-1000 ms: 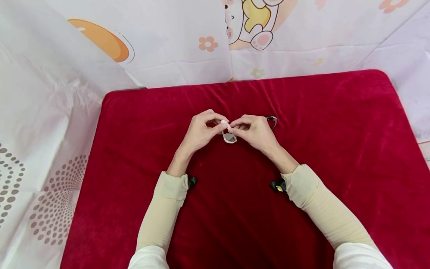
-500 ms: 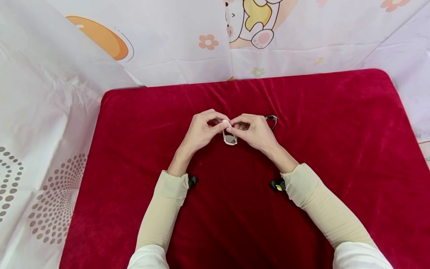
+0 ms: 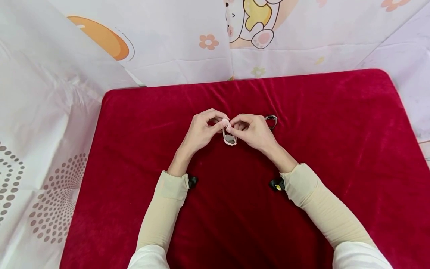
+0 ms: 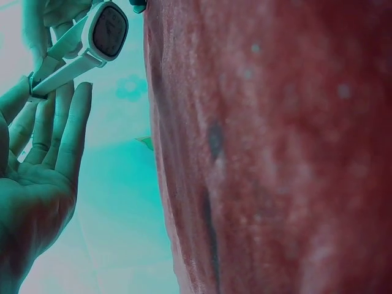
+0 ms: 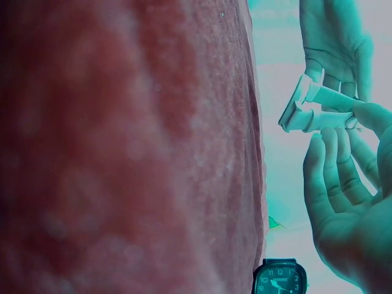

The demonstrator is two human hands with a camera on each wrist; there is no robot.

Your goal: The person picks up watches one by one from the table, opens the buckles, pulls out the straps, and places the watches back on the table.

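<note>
A small pale pink wristwatch (image 3: 230,137) with a grey dial hangs between both hands above the middle of the red velvet cloth (image 3: 336,149). My left hand (image 3: 201,129) pinches the strap end from the left, and my right hand (image 3: 253,130) pinches it from the right, fingertips almost meeting. The left wrist view shows the watch face (image 4: 105,30) and its strap (image 4: 61,68) running to my left hand's fingertips (image 4: 37,92). In the right wrist view the folded strap (image 5: 315,109) is held at my right hand's fingertips (image 5: 367,116).
A second, dark watch (image 3: 272,120) lies on the cloth just behind my right hand, and its dial (image 5: 280,277) shows in the right wrist view. Patterned white sheets (image 3: 168,45) surround the cloth at the back and both sides.
Both hands stay where they were; the fingers have shifted slightly on the strap and the watch hangs a touch lower.
</note>
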